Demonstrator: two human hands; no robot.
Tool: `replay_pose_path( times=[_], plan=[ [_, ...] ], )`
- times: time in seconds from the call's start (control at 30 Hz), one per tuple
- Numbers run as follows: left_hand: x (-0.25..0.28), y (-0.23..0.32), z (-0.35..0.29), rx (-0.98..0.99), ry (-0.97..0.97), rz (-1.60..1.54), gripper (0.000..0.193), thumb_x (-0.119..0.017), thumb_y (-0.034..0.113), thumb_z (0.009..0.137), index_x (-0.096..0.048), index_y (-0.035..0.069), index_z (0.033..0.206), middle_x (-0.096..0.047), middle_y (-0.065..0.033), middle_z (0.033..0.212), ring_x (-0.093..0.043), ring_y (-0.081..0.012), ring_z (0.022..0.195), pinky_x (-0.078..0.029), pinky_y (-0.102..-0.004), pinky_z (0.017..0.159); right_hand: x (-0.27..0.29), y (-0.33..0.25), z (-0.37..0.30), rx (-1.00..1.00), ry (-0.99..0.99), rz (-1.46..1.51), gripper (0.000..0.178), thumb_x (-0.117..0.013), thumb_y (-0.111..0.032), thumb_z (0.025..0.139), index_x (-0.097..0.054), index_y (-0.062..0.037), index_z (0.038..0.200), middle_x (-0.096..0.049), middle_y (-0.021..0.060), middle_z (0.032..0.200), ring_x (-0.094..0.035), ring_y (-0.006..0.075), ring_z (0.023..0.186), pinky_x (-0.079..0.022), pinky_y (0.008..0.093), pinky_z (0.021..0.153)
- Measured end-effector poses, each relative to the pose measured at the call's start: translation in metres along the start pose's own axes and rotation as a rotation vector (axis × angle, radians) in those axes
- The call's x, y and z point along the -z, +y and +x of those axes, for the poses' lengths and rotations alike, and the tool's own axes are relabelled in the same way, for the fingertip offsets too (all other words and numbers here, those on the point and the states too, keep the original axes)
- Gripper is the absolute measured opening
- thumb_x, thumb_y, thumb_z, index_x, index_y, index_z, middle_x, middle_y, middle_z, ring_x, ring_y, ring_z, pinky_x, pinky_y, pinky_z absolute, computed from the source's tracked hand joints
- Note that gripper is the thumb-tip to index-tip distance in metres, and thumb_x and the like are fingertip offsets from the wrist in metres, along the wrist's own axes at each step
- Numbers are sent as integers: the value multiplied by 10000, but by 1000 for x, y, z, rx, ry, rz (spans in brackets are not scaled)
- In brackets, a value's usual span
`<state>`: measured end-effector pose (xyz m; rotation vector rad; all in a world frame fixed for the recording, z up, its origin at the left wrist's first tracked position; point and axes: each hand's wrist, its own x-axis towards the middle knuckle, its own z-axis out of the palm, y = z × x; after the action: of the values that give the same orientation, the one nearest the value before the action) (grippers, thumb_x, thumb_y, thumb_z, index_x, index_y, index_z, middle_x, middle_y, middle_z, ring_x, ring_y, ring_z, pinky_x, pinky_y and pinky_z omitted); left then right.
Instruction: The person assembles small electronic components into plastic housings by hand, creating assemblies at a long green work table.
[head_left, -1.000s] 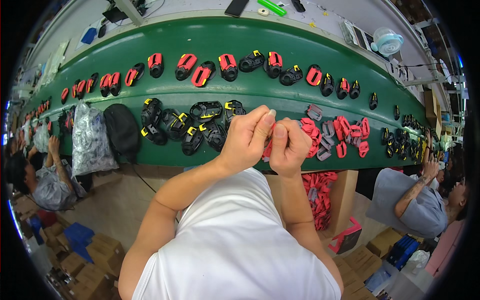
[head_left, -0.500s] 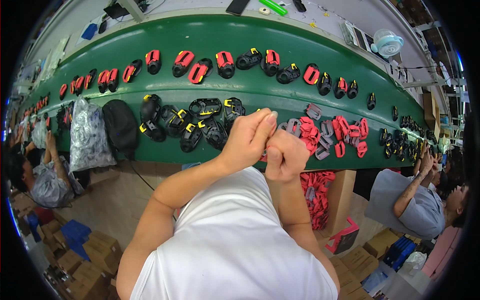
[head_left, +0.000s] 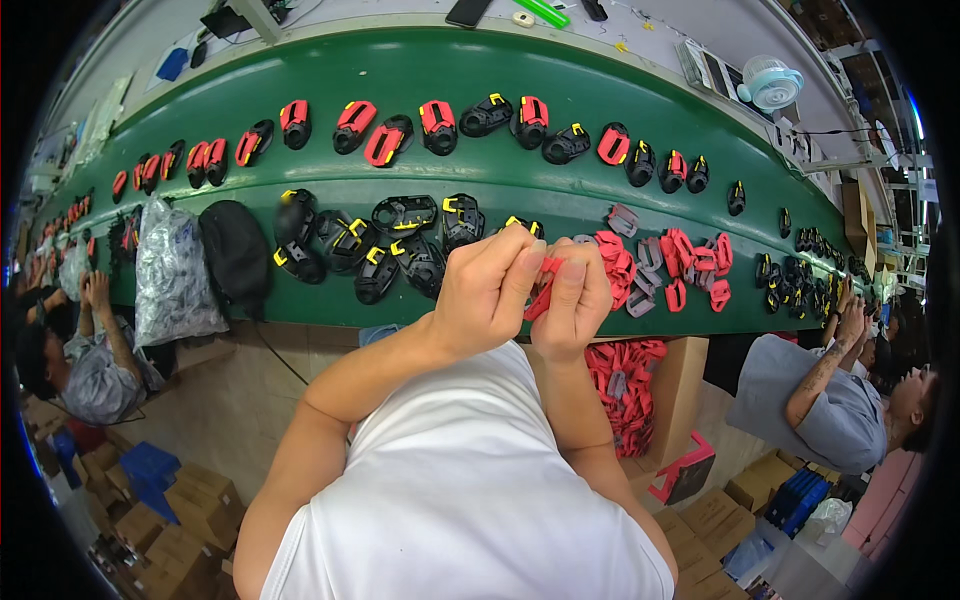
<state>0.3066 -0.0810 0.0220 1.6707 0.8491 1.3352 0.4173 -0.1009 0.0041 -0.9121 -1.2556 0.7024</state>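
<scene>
Both hands are closed on one red plastic ring-shaped part [head_left: 541,299], held in front of my chest at the table's near edge. My left hand [head_left: 484,292] grips its left side, and my right hand [head_left: 574,305] pinches its right side with the thumb up. Fingers cover most of the part. Just beyond and left of my hands lie several black plastic housings [head_left: 404,214] with yellow clips. Right of my hands is a loose pile of red and grey ring-shaped parts [head_left: 615,262].
Along the green conveyor belt [head_left: 330,70] runs a row of black housings, many with red parts [head_left: 438,122]. A clear bag [head_left: 175,280] and a black cover [head_left: 236,250] lie left. A carton [head_left: 680,400] of red parts stands below the right edge. Co-workers sit on both sides.
My hands have turned and parted slightly, so the red part now shows between them. Items on the belt have shifted a little leftward in the view.
</scene>
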Motion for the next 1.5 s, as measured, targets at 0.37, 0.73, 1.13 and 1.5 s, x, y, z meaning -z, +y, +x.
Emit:
replay_pose_path(
  times=[0.37,0.73,1.13,1.5],
  plan=[
    [2,-3,0,-74,29,95,163,-462,46,890,-514,-19,750,-508,-78,578,-497,-156,452,-386,-263,438,-5,-1,-6,-58,-21,-49,268,-380,-165,958,-423,-14,741,-413,24,582,-345,80,504,-286,231,456],
    [-1,-26,8,151,37,30,166,-474,76,898,-518,-24,773,-520,-141,578,-518,-257,458,-396,-330,436,-17,25,-7,-343,166,158,304,-373,-226,976,-412,-49,731,-413,-9,649,-344,51,575,-294,208,502],
    [11,-63,48,219,36,18,182,-473,91,899,-515,-16,758,-514,-137,572,-530,-275,476,-408,-339,447,-26,66,33,-389,101,140,301,-372,-235,975,-435,-48,748,-412,-17,646,-333,43,558,-278,206,486],
    [-5,-99,74,247,86,85,188,-471,78,892,-496,-9,728,-483,-133,535,-490,-251,435,-376,-317,432,-9,100,65,-118,-61,-487,322,-363,-215,953,-435,-8,717,-429,100,543,-394,169,430,-299,288,419]
  ],
)
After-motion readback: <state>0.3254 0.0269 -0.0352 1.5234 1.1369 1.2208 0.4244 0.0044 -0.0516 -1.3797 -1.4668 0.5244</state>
